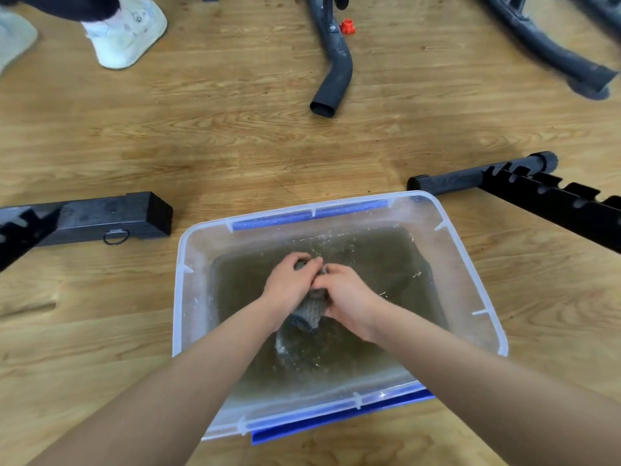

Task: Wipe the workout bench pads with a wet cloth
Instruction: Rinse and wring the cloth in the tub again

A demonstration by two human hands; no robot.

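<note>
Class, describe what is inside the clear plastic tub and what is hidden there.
The tub holds murky water and a grey cloth, gripped by the left hand and right hand. The hands cover part of the cloth; the cloudy water hides the tub's bottom.

I have one view only: head cam, wide-angle, pitched forward and steeply down, close above the tub (196, 264) on the wood floor (235, 146), near-overhead

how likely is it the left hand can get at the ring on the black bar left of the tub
Probably yes, once free: bare floor lies between tub and ring, but the left hand now grips the cloth with the right hand.
</note>
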